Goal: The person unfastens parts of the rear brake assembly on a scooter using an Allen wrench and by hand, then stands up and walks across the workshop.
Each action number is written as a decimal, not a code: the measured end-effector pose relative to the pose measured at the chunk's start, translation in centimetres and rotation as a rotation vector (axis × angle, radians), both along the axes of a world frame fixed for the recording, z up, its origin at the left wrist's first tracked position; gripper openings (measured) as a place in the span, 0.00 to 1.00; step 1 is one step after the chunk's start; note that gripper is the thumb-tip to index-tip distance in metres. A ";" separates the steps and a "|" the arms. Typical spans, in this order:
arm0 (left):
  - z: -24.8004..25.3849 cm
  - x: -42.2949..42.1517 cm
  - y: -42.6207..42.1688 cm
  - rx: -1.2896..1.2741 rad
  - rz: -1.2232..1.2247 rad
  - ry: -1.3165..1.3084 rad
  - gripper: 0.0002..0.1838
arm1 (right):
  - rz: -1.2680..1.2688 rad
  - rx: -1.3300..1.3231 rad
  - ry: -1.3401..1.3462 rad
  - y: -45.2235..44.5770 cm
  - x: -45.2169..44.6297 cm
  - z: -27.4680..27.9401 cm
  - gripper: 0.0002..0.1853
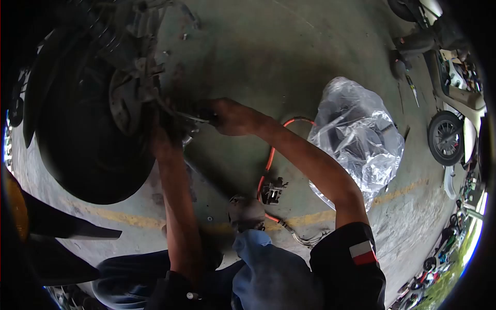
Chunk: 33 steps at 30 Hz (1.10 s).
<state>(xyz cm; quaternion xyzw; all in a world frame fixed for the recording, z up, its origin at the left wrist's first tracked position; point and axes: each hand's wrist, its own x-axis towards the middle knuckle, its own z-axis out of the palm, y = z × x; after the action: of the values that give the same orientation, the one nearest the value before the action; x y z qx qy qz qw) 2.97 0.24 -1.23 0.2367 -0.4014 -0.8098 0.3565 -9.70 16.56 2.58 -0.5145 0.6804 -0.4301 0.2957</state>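
Observation:
A motorcycle wheel with a black tyre [98, 178] stands at the left, with a metal hub plate [124, 103] at its middle. My left hand [164, 142] reaches in beside the hub; its fingers are lost in shadow and behind parts. To the right of it, my right hand [230, 116] is closed around the dark handle of a tool whose pale metal shaft [190, 117] points toward the hub parts. Blur and dim light hide the tool's exact kind and whether it touches anything.
A crumpled clear plastic bag [361, 139] covers something on the floor at right. An orange hose [270, 155] runs past a small metal part [273, 191]. Blue cloth [258, 268] lies over my lap. A screwdriver [412, 89] and another motorcycle wheel [446, 138] are farther right.

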 end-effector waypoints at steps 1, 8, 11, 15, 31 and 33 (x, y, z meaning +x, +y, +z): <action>1.3 0.1 0.8 0.284 0.079 0.107 0.15 | -0.076 -0.083 -0.019 0.4 0.7 1.7 0.13; -0.1 0.9 2.9 0.470 -0.097 -0.183 0.16 | -0.548 -0.122 -0.517 2.1 4.2 1.5 0.09; -0.5 1.1 3.2 0.475 -0.215 -0.240 0.15 | -0.791 -0.194 -0.257 0.9 4.2 -0.3 0.11; 1.5 2.3 4.1 0.374 -0.146 -0.390 0.20 | -0.968 -0.777 -0.578 -0.4 3.6 -0.2 0.13; 1.5 20.0 -3.6 -0.293 0.816 -0.450 0.32 | -0.820 -0.372 -1.183 -13.3 12.2 -2.0 0.08; 3.2 20.0 -4.5 -0.371 0.821 -0.463 0.33 | -0.917 -0.646 -1.089 -14.5 11.2 -2.1 0.09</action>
<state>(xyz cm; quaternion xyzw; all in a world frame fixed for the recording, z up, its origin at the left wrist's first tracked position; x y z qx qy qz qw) 23.01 -4.28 2.01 0.4810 -0.4810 -0.4443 0.5831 1.54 2.04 0.43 0.0409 0.4251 -0.8780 0.2162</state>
